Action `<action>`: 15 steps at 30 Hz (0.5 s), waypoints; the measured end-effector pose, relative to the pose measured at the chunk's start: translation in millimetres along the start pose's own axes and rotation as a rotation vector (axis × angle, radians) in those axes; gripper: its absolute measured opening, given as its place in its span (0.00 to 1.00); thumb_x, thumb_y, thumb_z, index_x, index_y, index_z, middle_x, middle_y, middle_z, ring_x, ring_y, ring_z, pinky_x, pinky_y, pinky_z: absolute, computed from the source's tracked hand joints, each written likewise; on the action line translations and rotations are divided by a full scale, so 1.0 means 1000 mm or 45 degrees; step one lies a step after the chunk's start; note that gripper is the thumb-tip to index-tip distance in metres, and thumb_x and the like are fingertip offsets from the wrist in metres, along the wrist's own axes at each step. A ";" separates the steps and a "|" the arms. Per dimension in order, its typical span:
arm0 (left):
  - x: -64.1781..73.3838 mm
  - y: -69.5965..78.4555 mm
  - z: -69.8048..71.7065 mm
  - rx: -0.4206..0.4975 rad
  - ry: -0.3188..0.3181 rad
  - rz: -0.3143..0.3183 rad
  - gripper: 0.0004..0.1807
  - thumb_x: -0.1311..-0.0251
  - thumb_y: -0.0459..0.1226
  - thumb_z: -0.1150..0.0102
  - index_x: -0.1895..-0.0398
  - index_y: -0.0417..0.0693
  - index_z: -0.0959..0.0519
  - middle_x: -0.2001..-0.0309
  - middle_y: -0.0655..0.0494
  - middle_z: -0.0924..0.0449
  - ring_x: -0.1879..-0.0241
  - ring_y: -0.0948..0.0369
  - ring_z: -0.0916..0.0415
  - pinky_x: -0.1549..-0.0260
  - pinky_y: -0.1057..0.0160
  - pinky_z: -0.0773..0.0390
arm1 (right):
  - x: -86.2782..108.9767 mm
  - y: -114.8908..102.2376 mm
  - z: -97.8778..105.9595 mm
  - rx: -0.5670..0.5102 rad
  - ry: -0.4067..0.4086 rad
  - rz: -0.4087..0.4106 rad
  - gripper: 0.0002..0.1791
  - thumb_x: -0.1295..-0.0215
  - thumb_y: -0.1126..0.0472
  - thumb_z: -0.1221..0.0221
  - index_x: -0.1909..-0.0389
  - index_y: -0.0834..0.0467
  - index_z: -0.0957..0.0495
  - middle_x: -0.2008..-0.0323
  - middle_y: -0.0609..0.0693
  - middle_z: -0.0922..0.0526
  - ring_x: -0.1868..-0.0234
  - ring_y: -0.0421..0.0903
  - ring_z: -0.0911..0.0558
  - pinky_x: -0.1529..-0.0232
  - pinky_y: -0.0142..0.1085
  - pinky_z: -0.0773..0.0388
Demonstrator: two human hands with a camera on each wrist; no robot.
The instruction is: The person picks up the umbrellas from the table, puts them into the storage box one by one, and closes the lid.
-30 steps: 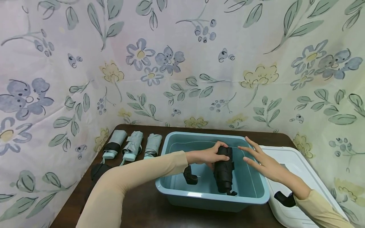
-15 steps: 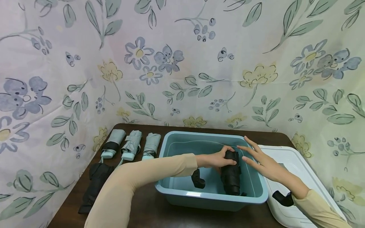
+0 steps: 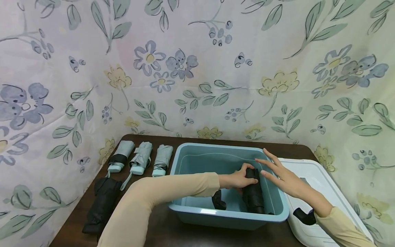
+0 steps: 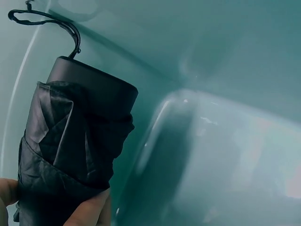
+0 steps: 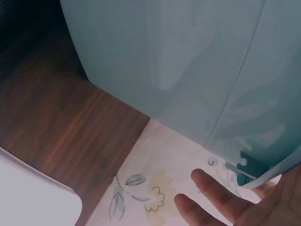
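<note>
Umbrella (image 3: 254,197), black and folded, is inside the blue bin (image 3: 208,211), just beside its right wall, with its handle end toward the near edge and its body pointing to the far edge. The step in hand looks like settling it along that wall. To do it well, keep the body in line with the right edge, lower both ends evenly, tuck the wrist loop (image 4: 75,42) inside so that it does not ride up the near wall, and let go only once the floor bears the weight. Whether the underside already touches that floor is hard to tell, as the near rim and the hand cover it. The left hand (image 3: 239,179) grips the far half, opened only as wide as the body, thumb on one side and fingers on the other. The right hand (image 3: 285,176) has its fingers straight and spread at the bin's right edge, toward the far corner, above the white lid (image 3: 327,188), and has hold of nothing.
</note>
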State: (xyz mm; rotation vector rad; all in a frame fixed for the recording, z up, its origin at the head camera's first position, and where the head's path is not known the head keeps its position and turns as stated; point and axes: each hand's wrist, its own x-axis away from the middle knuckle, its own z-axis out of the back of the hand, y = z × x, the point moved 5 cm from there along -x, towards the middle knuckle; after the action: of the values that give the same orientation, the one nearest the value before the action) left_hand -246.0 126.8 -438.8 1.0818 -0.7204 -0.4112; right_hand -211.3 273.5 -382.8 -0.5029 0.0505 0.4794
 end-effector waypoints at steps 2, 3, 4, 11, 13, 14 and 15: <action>-0.001 -0.001 0.000 -0.028 0.028 0.013 0.23 0.37 0.44 0.46 0.42 0.62 0.42 0.50 0.41 0.39 0.64 0.52 0.28 0.75 0.54 0.20 | 0.000 0.000 0.000 0.001 0.004 0.000 0.25 0.28 0.52 0.54 0.32 0.45 0.41 0.27 0.48 0.64 0.39 0.68 0.35 0.59 0.60 0.28; -0.002 -0.002 -0.001 -0.039 0.038 0.020 0.23 0.38 0.44 0.46 0.42 0.62 0.42 0.50 0.41 0.39 0.63 0.52 0.29 0.75 0.54 0.20 | 0.000 0.000 0.000 0.004 0.004 0.000 0.25 0.28 0.52 0.54 0.32 0.45 0.41 0.26 0.48 0.64 0.39 0.68 0.35 0.59 0.60 0.28; -0.002 -0.002 -0.001 -0.052 0.050 0.029 0.23 0.38 0.45 0.46 0.43 0.63 0.42 0.50 0.41 0.39 0.62 0.51 0.30 0.76 0.55 0.21 | 0.000 0.000 0.000 0.005 0.004 0.000 0.25 0.28 0.52 0.54 0.32 0.45 0.41 0.26 0.48 0.64 0.39 0.68 0.35 0.59 0.60 0.28; -0.007 -0.009 -0.003 -0.146 0.128 0.056 0.22 0.39 0.45 0.44 0.45 0.63 0.41 0.52 0.43 0.37 0.58 0.52 0.33 0.72 0.58 0.24 | 0.000 -0.002 0.001 0.005 0.003 -0.001 0.25 0.29 0.53 0.54 0.32 0.47 0.40 0.26 0.48 0.64 0.38 0.68 0.37 0.58 0.62 0.29; -0.007 -0.011 -0.003 -0.171 0.150 0.057 0.22 0.40 0.44 0.43 0.46 0.63 0.40 0.53 0.44 0.37 0.58 0.53 0.33 0.71 0.59 0.25 | 0.000 -0.002 0.001 0.005 0.002 -0.003 0.25 0.29 0.53 0.54 0.32 0.48 0.40 0.26 0.48 0.64 0.37 0.68 0.38 0.58 0.63 0.30; -0.007 -0.012 -0.004 -0.191 0.156 0.058 0.22 0.40 0.45 0.43 0.46 0.63 0.40 0.53 0.44 0.36 0.57 0.53 0.34 0.70 0.60 0.26 | 0.000 -0.002 0.001 0.006 0.001 -0.005 0.25 0.28 0.53 0.54 0.32 0.48 0.40 0.26 0.48 0.64 0.37 0.68 0.39 0.58 0.63 0.30; -0.008 -0.012 -0.004 -0.202 0.162 0.056 0.22 0.40 0.45 0.43 0.46 0.63 0.40 0.53 0.44 0.36 0.57 0.53 0.34 0.69 0.60 0.27 | 0.000 -0.002 0.001 0.006 0.002 -0.008 0.25 0.28 0.53 0.54 0.32 0.47 0.40 0.26 0.48 0.64 0.37 0.68 0.39 0.58 0.63 0.30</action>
State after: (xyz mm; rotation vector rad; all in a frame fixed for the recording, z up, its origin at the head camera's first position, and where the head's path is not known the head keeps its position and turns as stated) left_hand -248.4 129.1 -453.0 0.9324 -0.5877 -0.3523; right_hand -210.4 272.7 -380.6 -0.4989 0.0513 0.4730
